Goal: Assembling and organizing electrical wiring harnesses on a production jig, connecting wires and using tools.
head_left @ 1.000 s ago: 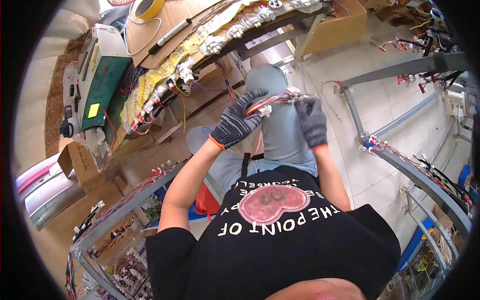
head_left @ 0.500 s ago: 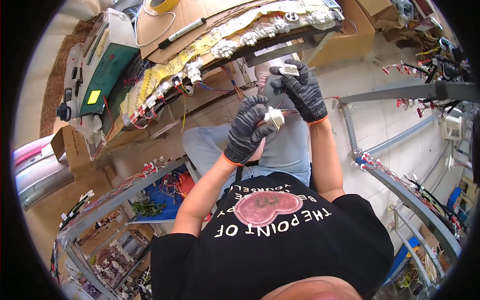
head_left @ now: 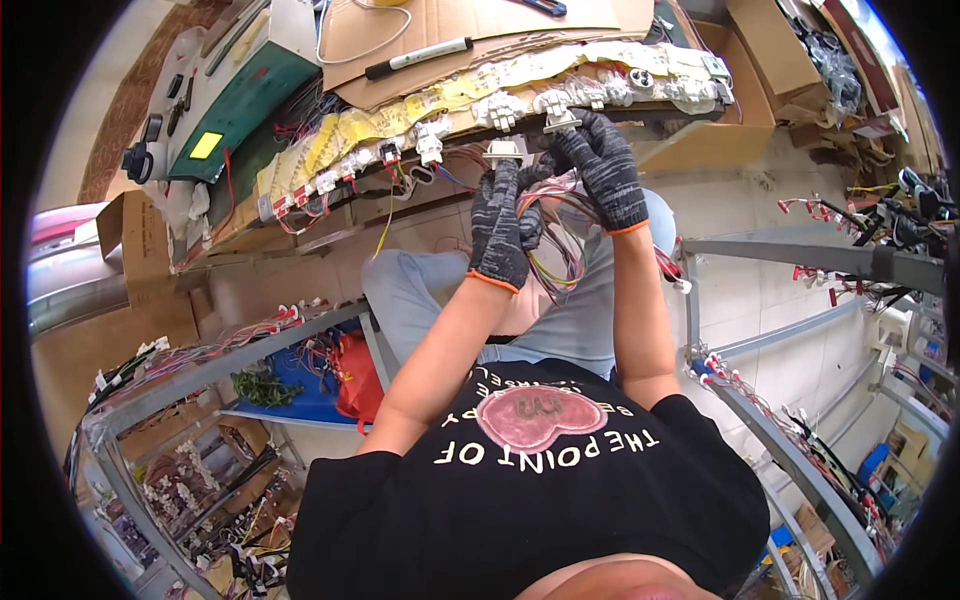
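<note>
Both hands wear dark grey knit gloves with orange cuffs. In my left hand (head_left: 500, 228), a flat white connector (head_left: 503, 149) is gripped between the fingers at the front edge of the board. My right hand (head_left: 606, 172) pinches another white connector (head_left: 562, 122) against the row of white sockets (head_left: 500, 110) fixed along that edge. Whether it is seated in a socket I cannot tell. Coloured wires (head_left: 556, 268) form a loop that hangs below and between the two hands, over my lap.
A marker pen (head_left: 418, 58) lies on cardboard (head_left: 450, 22) behind the sockets. At the left stands a green tester box (head_left: 222, 130) with a lit yellow display. Metal racks (head_left: 815, 258) hung with wire harnesses flank me. An open carton (head_left: 740, 140) sits at the back right.
Both hands have moved from above my lap forward to the socket row, carrying their connectors. The wire bundle is now spread out in view below them.
</note>
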Demonstrator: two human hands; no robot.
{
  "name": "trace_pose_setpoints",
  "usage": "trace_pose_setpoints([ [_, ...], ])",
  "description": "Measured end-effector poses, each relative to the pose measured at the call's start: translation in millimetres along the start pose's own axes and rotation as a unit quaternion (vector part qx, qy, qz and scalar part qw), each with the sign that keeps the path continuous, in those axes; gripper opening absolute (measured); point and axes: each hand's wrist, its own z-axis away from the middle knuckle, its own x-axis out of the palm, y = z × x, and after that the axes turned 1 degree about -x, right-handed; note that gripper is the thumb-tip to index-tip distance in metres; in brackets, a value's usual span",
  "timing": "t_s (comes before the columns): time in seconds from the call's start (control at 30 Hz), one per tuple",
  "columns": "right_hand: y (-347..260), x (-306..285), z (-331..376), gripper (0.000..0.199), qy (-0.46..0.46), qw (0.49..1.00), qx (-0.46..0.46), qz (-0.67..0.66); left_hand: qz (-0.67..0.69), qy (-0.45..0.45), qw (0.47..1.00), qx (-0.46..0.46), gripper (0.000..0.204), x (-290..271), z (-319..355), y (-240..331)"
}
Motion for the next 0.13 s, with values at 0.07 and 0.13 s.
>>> trace_pose_setpoints([
  [0.07, -0.5, 1.2, 1.6, 0.021, 0.001, 1.0, 0.005, -0.011, 0.055, -0.044, 0.997, -0.016, 0.042, -4.8, 0.3, 9.9],
  [0.13, -3.0, 4.2, 4.0, 0.022, 0.002, 1.0, 0.01, -0.022, 0.155, -0.086, 0.984, -0.012, 0.055, -4.4, -2.2, 13.4],
])
